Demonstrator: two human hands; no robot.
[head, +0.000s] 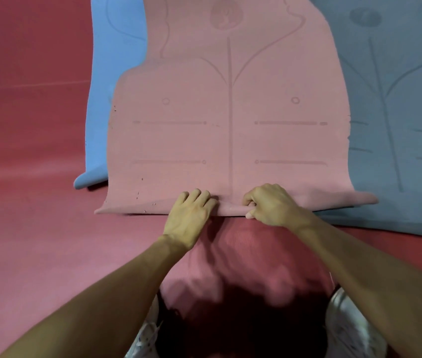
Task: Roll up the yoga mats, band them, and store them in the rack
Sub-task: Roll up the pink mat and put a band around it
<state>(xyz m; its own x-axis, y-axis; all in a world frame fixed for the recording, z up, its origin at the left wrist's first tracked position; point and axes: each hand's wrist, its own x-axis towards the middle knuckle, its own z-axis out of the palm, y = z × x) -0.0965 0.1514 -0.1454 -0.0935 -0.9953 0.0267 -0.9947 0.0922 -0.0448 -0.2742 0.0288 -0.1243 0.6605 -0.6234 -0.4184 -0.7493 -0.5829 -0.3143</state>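
Observation:
A pink yoga mat point(230, 140) lies unrolled on the red floor, running away from me, with printed alignment lines on it. Its near edge is curled over into a small first roll. My left hand point(190, 218) presses down on that curled edge just left of the centre line, fingers bent over it. My right hand point(273, 206) grips the same edge just right of centre, with the thumb under the fold and the fingers over it. No band and no rack are in view.
A blue mat point(111, 73) lies partly under the pink one on the left. A grey-blue mat point(395, 104) lies flat on the right. Red floor point(29, 125) surrounds them. My knees and white shoes point(346, 329) are at the bottom.

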